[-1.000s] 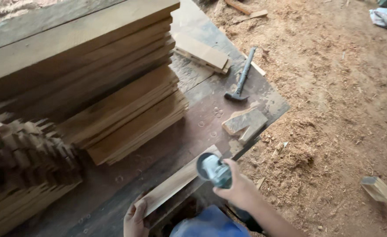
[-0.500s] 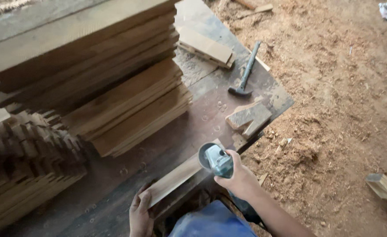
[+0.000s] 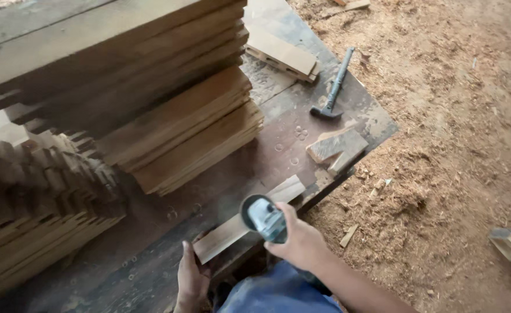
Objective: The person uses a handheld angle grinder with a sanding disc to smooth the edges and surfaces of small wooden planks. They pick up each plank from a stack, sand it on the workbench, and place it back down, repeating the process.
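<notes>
The right hand [image 3: 302, 243] grips an angle grinder [image 3: 264, 217], its disc on the wooden slat [image 3: 247, 223] just beyond the fingers. The left hand [image 3: 192, 281] clamps the slat's near end – sanding underway, stacked boards [image 3: 168, 116] beyond.

plank stacks [image 3: 116, 87]: cut off left, top | grinder [image 3: 264, 217]: body hidden under right hand [image 3: 299, 243]

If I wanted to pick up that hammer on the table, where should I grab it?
Probably grab the hammer by its long straight handle, near the far end, reaching down from above. It lies flat on the dark table with its heavy head pointing toward the person, and nothing crowds the handle.
</notes>
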